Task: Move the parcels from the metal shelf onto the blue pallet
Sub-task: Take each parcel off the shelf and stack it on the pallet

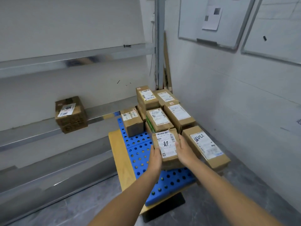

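Parcel (167, 146) between both hands' grip, above pallet (171, 181)

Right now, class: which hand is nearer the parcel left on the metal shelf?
Left. The left hand grips the held parcel's shelf-facing side; the right hand grips its far side.

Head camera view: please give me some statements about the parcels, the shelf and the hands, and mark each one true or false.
1. Both hands hold one parcel. True: the left hand and right hand grip the sides of the held parcel.
2. The metal shelf has no parcels left. False: one shelf parcel still sits on it.
3. The pallet is blue with round holes. True.
4. The held parcel has no label. False: a white label with a barcode covers its top.
5. Several parcels are already stacked on the pallet. True: they stand at its far end.
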Available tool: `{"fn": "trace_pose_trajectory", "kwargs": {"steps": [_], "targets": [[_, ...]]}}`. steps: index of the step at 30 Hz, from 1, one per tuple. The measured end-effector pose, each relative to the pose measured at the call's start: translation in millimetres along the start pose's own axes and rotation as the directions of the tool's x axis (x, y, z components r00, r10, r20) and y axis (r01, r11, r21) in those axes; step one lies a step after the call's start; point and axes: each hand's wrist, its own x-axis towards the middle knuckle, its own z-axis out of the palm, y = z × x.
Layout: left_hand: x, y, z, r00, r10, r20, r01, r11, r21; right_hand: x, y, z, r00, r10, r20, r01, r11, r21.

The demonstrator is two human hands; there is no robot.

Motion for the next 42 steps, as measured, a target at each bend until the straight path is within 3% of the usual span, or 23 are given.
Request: {"fn": "trace_pose_trajectory", "kwargs": {"steps": [7,12,17,23,28,35,42], "targets": [[14.2,-12.7,30.6,0.998,-0.037,-0.055,0.041,0.996,0.084,21.8,21.3,-19.8,1.0,-0.023,0.01,0.024,0.993,-0.116],[19.2,-15.4,40.8,0.996,0.025,-0.083,-0.008,0.979,0.202,33.3,27.0,-28.5,0.998,-0.028,0.065,0.042,0.974,-0.224],[20.4,-15.6,45.1,0.992,0.088,-0.095,-0.063,0.968,0.242,38.5,24.4,-29.1,0.972,-0.226,0.06,0.234,0.925,-0.3],[22.4,-7.1,26.6,0.99,0.135,-0.049,-0.113,0.942,0.314,43.4,16.8,-25.1,0.966,-0.253,0.057,0.258,0.92,-0.296],[19.1,19.5,-32.2,0.984,0.177,-0.002,-0.143,0.799,0.584,50.7,-31.0,-9.9,0.948,-0.297,0.119,0.315,0.93,-0.188],[0.3,83.1,-141.7,0.93,0.353,-0.102,-0.163,0.644,0.747,57.9,-129.6,56.5,0.867,-0.324,0.379,0.411,0.895,-0.176],[-29.4,120.4,-263.7,0.873,0.444,-0.204,-0.082,0.545,0.835,59.5,-230.0,134.8,0.764,-0.425,0.486,0.59,0.766,-0.256]]}}
